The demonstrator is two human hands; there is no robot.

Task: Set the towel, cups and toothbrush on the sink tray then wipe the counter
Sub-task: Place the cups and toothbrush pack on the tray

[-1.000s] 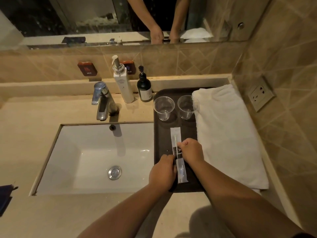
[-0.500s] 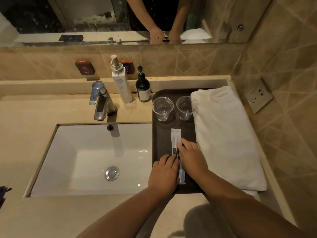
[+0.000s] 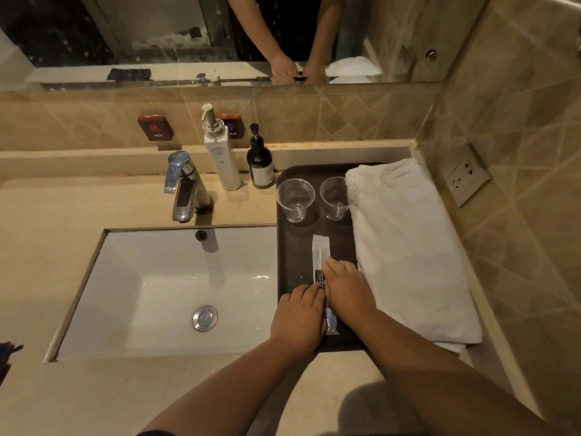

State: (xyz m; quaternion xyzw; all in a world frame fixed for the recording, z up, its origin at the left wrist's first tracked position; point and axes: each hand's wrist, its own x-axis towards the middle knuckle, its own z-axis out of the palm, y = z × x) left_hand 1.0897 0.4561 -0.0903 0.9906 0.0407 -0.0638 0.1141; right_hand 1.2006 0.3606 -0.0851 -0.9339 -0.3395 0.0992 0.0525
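Observation:
A dark tray (image 3: 295, 247) sits on the counter to the right of the sink. A folded white towel (image 3: 405, 247) covers its right side. Two clear plastic cups (image 3: 295, 199) (image 3: 338, 198) stand upright at the tray's far end. A wrapped toothbrush (image 3: 320, 250) lies lengthwise in the middle of the tray. My left hand (image 3: 298, 319) rests flat on the packet's near left side. My right hand (image 3: 349, 287) lies flat on its right side, fingertips on the wrapper. The hands hide the packet's near half.
A chrome faucet (image 3: 182, 187) stands behind the white basin (image 3: 176, 287). A white pump bottle (image 3: 221, 158) and a dark pump bottle (image 3: 259, 165) stand beside the tray's far left corner. A wall socket (image 3: 468, 174) is on the right wall. A dark blue cloth (image 3: 6, 354) shows at the left edge.
Both hands have gone from pinching the toothbrush packet to lying flat on it. The packet now lies straight on the tray.

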